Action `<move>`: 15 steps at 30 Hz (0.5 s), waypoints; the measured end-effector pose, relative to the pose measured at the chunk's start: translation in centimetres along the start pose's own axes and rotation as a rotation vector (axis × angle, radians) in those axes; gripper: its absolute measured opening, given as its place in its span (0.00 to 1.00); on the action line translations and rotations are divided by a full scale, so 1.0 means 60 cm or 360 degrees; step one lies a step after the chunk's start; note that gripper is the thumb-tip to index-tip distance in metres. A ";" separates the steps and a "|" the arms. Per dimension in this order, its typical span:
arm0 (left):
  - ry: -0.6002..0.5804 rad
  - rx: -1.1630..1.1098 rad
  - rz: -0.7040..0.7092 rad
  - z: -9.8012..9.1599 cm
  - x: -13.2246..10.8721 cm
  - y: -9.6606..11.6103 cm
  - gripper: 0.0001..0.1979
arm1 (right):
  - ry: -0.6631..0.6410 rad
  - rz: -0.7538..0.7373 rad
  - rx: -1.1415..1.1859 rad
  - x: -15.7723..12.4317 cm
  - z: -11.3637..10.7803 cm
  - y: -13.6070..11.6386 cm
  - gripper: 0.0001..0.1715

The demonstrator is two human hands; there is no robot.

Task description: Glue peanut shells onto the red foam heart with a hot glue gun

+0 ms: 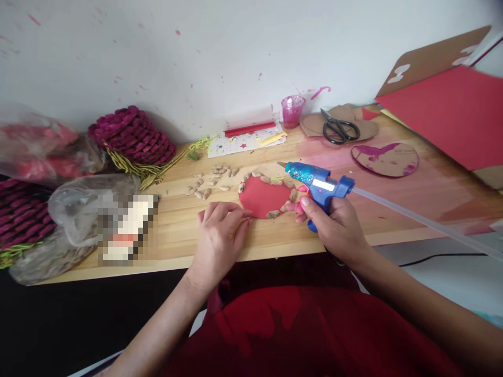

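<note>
A red heart-like cutout (263, 196) lies on the wooden table, with peanuts in their shells (256, 174) along parts of its edge. My left hand (222, 230) is at the cutout's lower left edge, its fingers bent and pressed together; whatever is under the fingertips is hidden. My right hand (334, 225) is wrapped around a blue glue gun (314, 180), held above the cutout's right side with its nozzle pointing left. A long clear glue stick (416, 214) runs out of the gun's back. Loose peanuts (214, 178) are scattered left of the cutout.
Black-handled scissors (341, 131) lie on cardboard at the back, near a pink-stained cup (293, 112). A purple-stained cardboard heart (387, 159) and a large red sheet (451, 107) are to the right. Purple woven pieces (133, 136) and plastic bags (78, 209) crowd the left.
</note>
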State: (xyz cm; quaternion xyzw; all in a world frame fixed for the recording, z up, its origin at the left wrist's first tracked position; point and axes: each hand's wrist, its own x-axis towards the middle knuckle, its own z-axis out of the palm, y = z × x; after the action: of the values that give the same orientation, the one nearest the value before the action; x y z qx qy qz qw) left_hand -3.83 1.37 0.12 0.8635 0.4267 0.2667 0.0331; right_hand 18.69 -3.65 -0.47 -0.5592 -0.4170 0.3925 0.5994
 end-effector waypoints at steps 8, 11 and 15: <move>-0.0006 -0.0097 0.0071 0.030 0.034 0.039 0.05 | -0.0012 -0.0044 -0.0143 0.001 -0.002 0.004 0.13; -0.0048 -0.0055 0.0080 0.036 0.044 0.041 0.07 | -0.0024 -0.0064 -0.0145 -0.001 -0.003 0.004 0.14; -0.0075 -0.0018 0.0118 0.034 0.049 0.043 0.08 | -0.0020 -0.0041 -0.0176 -0.001 -0.003 0.003 0.14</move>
State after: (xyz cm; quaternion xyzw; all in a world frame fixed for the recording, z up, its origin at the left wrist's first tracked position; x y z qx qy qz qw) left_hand 0.46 2.31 0.40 0.8846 0.3920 0.2496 0.0383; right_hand 18.84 -3.77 -0.64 -0.5835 -0.4491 0.3646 0.5700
